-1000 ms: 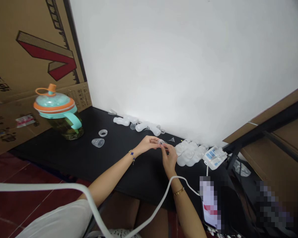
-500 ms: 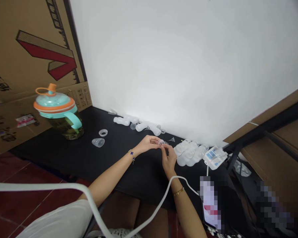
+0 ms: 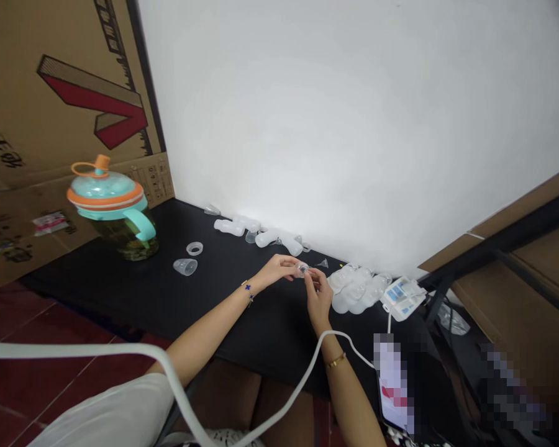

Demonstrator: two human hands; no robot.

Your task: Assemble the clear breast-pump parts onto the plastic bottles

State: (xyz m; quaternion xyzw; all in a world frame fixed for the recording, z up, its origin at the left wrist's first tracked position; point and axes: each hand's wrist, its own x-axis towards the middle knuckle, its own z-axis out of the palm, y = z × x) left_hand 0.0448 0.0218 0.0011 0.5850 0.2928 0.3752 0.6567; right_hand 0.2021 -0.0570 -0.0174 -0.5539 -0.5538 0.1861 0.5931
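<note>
Between the fingertips of both hands is a small clear plastic bottle ring [image 3: 302, 269], apparently with a clear nipple in it, though the fingers partly cover it. My left hand [image 3: 279, 267] pinches it from the left. From the right, my right hand [image 3: 318, 292] grips it with thumb and fingers. Close to my right hand lies a group of milky baby bottles [image 3: 354, 288]. A small clear funnel-shaped nipple [image 3: 323, 263] rests behind the hands. On the left side of the black table are a loose bottle ring [image 3: 194, 249] and a clear bottle cap [image 3: 185, 267].
More milky bottles [image 3: 279, 239] lie along the white wall [image 3: 335, 124]. A large lidded jug [image 3: 116, 217] stands at the left by a cardboard box [image 3: 9, 93]. On the right are a white power strip [image 3: 403, 298] and a phone [image 3: 394, 385]. A white cable [image 3: 168, 372] crosses in front.
Both hands stay together on the clear ring; the ring has tilted and its opening shows more. My right fingers have shifted slightly. The view has moved a little.
</note>
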